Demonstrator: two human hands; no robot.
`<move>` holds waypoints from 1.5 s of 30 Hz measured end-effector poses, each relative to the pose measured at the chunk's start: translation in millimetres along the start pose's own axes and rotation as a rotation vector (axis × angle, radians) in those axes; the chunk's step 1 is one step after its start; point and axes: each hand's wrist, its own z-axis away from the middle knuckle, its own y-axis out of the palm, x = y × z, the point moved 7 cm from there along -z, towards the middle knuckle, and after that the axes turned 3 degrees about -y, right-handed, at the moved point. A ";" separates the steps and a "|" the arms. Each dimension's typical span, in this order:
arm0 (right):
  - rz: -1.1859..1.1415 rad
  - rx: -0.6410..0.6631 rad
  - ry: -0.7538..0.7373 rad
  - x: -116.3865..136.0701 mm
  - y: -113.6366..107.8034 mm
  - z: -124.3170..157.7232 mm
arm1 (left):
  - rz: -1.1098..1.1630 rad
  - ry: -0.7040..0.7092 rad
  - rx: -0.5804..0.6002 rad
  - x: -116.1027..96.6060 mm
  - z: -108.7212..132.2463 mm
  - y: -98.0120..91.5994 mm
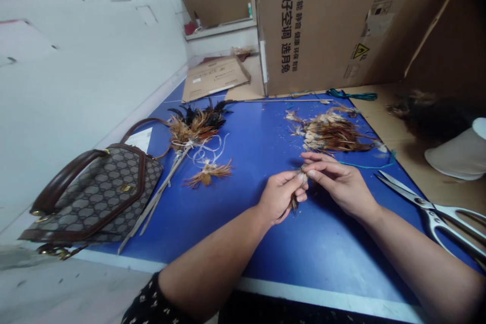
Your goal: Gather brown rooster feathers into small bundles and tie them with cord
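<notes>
My left hand (281,195) is closed round a small bunch of brown feathers (294,203), whose tips stick out below the fist. My right hand (339,179) meets it from the right, its fingers pinched on the top end of the same bunch. Both hands hover over the blue table (250,162). Just beyond them lies a loose pile of brown and white feathers (332,134). To the left lie a feather duster on thin sticks (190,131) and a small separate feather tuft (208,173).
A patterned handbag (94,197) with brown handles sits at the left edge. Large steel scissors (429,207) lie at the right. A big cardboard box (334,20) stands behind the table, with flat cardboard (214,77), a teal cord (351,94) and a white object (461,152) nearby.
</notes>
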 end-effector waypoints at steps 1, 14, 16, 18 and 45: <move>0.001 -0.011 0.002 -0.6 -0.5 0.2 | -0.003 0.000 0.002 -0.5 -0.1 0.0; 0.152 -0.081 -0.107 11.2 1.4 1.2 | -0.154 0.044 0.008 2.0 -0.9 -2.4; 0.158 -0.071 -0.114 10.4 3.0 1.5 | -0.150 0.050 -0.005 3.5 -1.4 -4.7; 0.157 -0.055 -0.128 9.9 4.4 1.4 | -0.163 0.059 -0.016 4.9 -1.7 -7.2; 1.207 0.048 0.028 -39.7 -84.2 -18.4 | 0.114 0.127 -0.196 -21.9 -6.6 -24.3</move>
